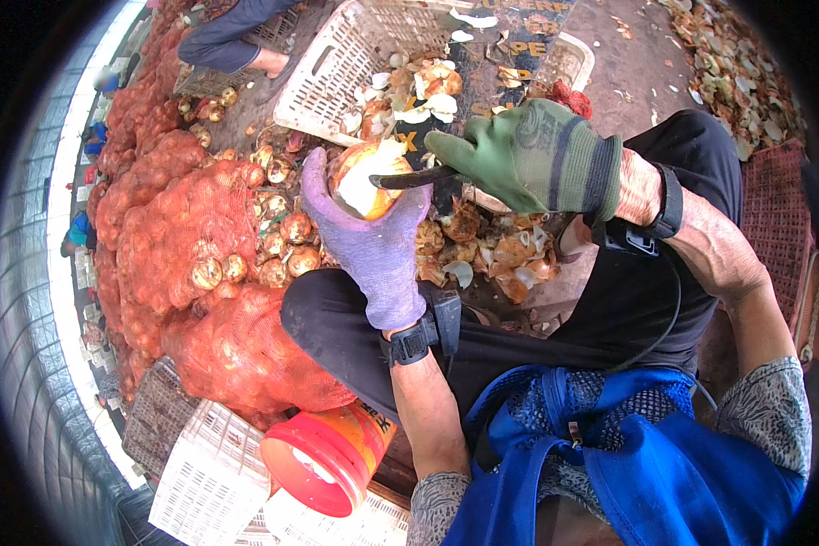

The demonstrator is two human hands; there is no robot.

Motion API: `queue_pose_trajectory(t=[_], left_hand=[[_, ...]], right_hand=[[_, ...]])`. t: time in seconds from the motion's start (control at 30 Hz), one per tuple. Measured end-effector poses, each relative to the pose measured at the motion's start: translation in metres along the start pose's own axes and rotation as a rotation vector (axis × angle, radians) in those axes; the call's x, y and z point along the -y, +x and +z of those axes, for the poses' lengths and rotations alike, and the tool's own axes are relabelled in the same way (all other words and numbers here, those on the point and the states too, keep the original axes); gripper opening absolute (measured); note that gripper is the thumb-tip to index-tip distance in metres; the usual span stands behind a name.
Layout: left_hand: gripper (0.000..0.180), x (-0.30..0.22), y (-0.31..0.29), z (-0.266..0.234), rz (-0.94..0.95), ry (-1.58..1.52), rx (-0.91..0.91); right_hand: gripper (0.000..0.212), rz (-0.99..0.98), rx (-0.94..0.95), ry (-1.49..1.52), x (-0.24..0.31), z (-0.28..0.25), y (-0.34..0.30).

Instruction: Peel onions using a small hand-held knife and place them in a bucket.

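apparent step: peeling. the left hand grips a partly bared onion near the crate; the right hand grips a knife across it. next move likely calls for turning the onion.

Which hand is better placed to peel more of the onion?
Probably the right hand: it holds the dark blade, whose tip is at the onion. The left hand is busy cupping that onion.

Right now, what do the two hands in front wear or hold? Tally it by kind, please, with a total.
Purple glove: 1
Green glove: 1
Partly peeled onion: 1
Dark-bladed knife: 1
Total: 4
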State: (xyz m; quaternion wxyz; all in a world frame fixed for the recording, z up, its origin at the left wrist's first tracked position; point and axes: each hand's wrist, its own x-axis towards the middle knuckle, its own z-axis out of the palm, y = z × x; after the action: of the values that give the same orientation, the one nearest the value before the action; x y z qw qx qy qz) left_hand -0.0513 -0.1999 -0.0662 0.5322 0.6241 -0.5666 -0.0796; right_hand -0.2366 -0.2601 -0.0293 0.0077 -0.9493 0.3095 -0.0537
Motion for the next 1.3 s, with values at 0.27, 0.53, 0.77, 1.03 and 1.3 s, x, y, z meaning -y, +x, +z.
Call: queue_pose_trajectory(t=[0.27,0.53,0.77,1.03,1.3], left_hand=[[0.096,-0.011,0.001,-0.003,0.009,0.104,0.027],[0.095,-0.015,0.001,0.008,-0.005,0.132,0.038],[0.091,-0.021,-0.004,0.010,-0.057,0.173,0.011],[0.087,-0.020,-0.002,0.024,-0.081,0.077,0.044],[0.088,-0.021,-0.005,0.018,-0.203,-0.129,0.082]], right_hand=[[0.058,-0.051,-0.055,-0.123,0.002,0.009,-0.001],[0.020,-0.082,-0.291,-0.320,0.003,0.007,-0.007],[0.043,0.128,-0.181,-0.312,0.026,0.018,0.002],[0.020,0.129,-0.200,0.626,-0.003,0.030,-0.005],[0.018,0.068,-0.295,0.704,0.003,0.028,0.001]])
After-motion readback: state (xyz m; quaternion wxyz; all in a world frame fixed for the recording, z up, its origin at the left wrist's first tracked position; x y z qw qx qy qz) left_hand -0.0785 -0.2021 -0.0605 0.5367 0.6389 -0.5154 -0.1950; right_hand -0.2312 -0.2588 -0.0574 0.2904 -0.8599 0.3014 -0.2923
